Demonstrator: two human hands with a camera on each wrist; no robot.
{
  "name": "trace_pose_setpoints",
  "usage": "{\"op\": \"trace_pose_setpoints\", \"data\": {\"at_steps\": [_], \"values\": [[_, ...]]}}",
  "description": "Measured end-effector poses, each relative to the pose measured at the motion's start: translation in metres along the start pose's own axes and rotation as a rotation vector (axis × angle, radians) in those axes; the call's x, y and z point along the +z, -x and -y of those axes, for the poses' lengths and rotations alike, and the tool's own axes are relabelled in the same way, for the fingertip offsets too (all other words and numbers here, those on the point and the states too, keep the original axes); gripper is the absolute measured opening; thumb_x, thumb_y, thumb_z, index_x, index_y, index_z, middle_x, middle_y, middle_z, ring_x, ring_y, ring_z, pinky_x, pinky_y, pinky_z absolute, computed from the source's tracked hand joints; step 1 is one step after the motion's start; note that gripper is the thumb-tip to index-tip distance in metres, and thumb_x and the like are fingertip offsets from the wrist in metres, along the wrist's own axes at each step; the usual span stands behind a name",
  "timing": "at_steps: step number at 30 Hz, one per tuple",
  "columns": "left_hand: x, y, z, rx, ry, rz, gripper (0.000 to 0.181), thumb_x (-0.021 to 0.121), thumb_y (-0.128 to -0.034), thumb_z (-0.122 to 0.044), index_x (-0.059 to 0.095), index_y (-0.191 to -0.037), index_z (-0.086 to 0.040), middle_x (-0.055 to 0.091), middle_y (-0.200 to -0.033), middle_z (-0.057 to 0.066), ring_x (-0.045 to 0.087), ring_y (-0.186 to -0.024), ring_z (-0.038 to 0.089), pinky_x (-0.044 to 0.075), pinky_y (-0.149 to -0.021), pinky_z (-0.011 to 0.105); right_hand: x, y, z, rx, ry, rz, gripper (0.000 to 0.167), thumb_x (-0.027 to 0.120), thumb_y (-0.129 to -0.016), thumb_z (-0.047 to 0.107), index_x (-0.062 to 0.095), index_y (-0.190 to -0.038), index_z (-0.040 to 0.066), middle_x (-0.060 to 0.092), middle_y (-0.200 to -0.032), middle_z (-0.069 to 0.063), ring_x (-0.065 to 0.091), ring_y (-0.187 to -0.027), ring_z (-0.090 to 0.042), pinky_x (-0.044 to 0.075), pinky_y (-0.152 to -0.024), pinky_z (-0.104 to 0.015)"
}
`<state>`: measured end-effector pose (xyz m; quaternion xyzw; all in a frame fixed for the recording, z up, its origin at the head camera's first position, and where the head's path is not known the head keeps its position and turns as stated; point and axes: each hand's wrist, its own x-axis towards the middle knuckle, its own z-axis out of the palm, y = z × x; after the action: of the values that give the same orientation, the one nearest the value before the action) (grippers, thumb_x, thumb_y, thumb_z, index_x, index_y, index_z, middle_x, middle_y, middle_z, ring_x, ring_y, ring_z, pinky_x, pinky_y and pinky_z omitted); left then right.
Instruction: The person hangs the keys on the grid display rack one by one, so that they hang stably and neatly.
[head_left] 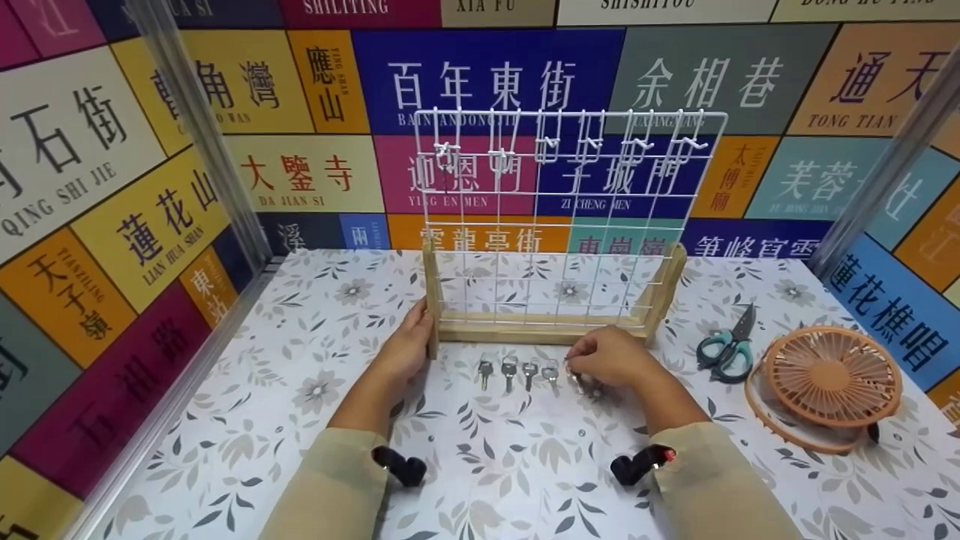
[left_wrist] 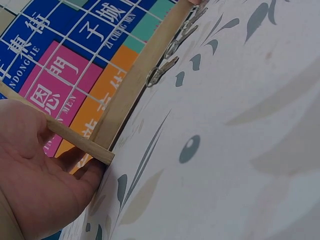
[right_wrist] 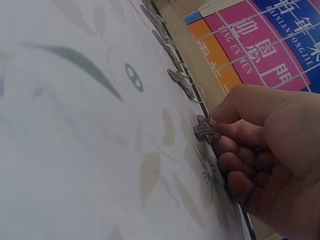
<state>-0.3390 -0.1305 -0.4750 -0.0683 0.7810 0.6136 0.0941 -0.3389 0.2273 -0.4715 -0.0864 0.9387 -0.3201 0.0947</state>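
On tabletop point(head_left: 510, 480), silvery keys point(head_left: 529, 369) (ringed)

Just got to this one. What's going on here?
A person is handling keys in front of a white wire rack in a wooden stand. The left hand grips the stand's left end, while the right hand pinches a key; whether it is off the table is unclear. Four other keys lie in a row beside it. Hooks hang along the rack's upper part.
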Motion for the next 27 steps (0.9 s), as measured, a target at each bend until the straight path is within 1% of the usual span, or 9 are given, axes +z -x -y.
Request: {"op": "trace_pose_setpoints", "data": {"at_steps": [4, 7, 10, 13, 16, 18, 22, 24, 27], "values": [[0.0, 0.001, 0.0, -0.012, 0.014, 0.002, 0.056, 0.038, -0.1133, -0.057, 0.026, -0.168, -0.05, 0.021, -0.181, -0.004, 0.01, -0.17, 0.027, 0.005, -0.137, 0.06, -0.002, 0.001, -0.004, -0.034, -0.007, -0.046, 0.016, 0.074, -0.096, 0.026, 0.084, -0.102, 0.016, 0.076, -0.09, 0.001, 0.064, -0.084, -0.014, 0.051, -0.075, -0.029], [-0.001, 0.001, 0.0, -0.008, 0.025, 0.009, 0.056, 0.038, -0.1135, -0.056, 0.026, -0.168, -0.05, 0.02, -0.181, -0.005, 0.008, -0.17, 0.025, 0.004, -0.137, 0.059, -0.003, 0.001, -0.006, -0.044, -0.016, -0.05, 0.017, 0.072, -0.098, 0.026, 0.084, -0.102, 0.015, 0.075, -0.088, 0.001, 0.064, -0.083, -0.014, 0.051, -0.075, -0.029], [-0.001, 0.001, 0.0, -0.006, 0.028, 0.012, 0.056, 0.038, -0.1137, -0.056, 0.025, -0.168, -0.05, 0.019, -0.182, -0.004, 0.008, -0.17, 0.025, 0.004, -0.137, 0.059, -0.002, 0.0, -0.006, -0.042, -0.034, -0.046, 0.017, 0.075, -0.096, 0.026, 0.083, -0.104, 0.013, 0.077, -0.093, 0.0, 0.064, -0.085, -0.015, 0.052, -0.075, -0.029], [-0.001, 0.001, 0.001, -0.008, 0.021, 0.013, 0.057, 0.038, -0.1133, -0.057, 0.025, -0.168, -0.05, 0.019, -0.182, -0.004, 0.008, -0.17, 0.025, 0.004, -0.137, 0.059, 0.0, -0.001, -0.004, -0.035, -0.042, -0.042, 0.025, 0.081, -0.092, 0.029, 0.082, -0.11, 0.012, 0.079, -0.102, -0.004, 0.067, -0.091, -0.017, 0.054, -0.079, -0.031], [-0.001, 0.001, 0.001, -0.008, 0.02, 0.015, 0.057, 0.038, -0.113, -0.058, 0.024, -0.168, -0.049, 0.019, -0.181, -0.005, 0.008, -0.17, 0.025, 0.004, -0.137, 0.059, 0.003, -0.003, -0.001, -0.015, -0.022, -0.034, 0.035, 0.085, -0.09, 0.034, 0.081, -0.117, 0.012, 0.079, -0.109, -0.006, 0.068, -0.096, -0.019, 0.056, -0.085, -0.035], [0.0, 0.001, 0.001, -0.001, 0.026, 0.021, 0.058, 0.038, -0.1132, -0.057, 0.024, -0.169, -0.049, 0.019, -0.181, -0.005, 0.008, -0.17, 0.025, 0.004, -0.137, 0.058, 0.004, -0.004, 0.001, -0.002, 0.003, -0.025, 0.036, 0.085, -0.09, 0.035, 0.081, -0.118, 0.012, 0.079, -0.111, -0.007, 0.069, -0.096, -0.019, 0.058, -0.086, -0.037], [0.0, 0.001, 0.0, 0.007, 0.043, 0.031, 0.057, 0.037, -0.1142, -0.054, 0.023, -0.169, -0.047, 0.02, -0.181, -0.004, 0.009, -0.17, 0.024, 0.006, -0.137, 0.057, 0.006, -0.005, 0.005, 0.025, 0.011, -0.008, 0.027, 0.085, -0.091, 0.03, 0.082, -0.111, 0.013, 0.08, -0.105, -0.005, 0.07, -0.086, -0.017, 0.058, -0.077, -0.035], [0.0, 0.001, 0.0, -0.002, 0.041, 0.029, 0.056, 0.037, -0.114, -0.055, 0.024, -0.169, -0.048, 0.021, -0.181, -0.004, 0.009, -0.17, 0.025, 0.006, -0.137, 0.058, 0.006, -0.004, 0.005, 0.031, -0.001, -0.005, 0.022, 0.084, -0.091, 0.028, 0.083, -0.108, 0.013, 0.079, -0.099, -0.004, 0.069, -0.08, -0.016, 0.056, -0.072, -0.032], [0.0, 0.001, -0.001, -0.014, 0.029, 0.021, 0.056, 0.037, -0.1136, -0.057, 0.024, -0.168, -0.05, 0.021, -0.181, -0.005, 0.009, -0.17, 0.025, 0.006, -0.137, 0.059, 0.006, -0.004, 0.005, 0.028, -0.004, -0.016, 0.017, 0.08, -0.092, 0.027, 0.083, -0.104, 0.014, 0.078, -0.094, -0.002, 0.067, -0.075, -0.014, 0.054, -0.067, -0.029]]}}
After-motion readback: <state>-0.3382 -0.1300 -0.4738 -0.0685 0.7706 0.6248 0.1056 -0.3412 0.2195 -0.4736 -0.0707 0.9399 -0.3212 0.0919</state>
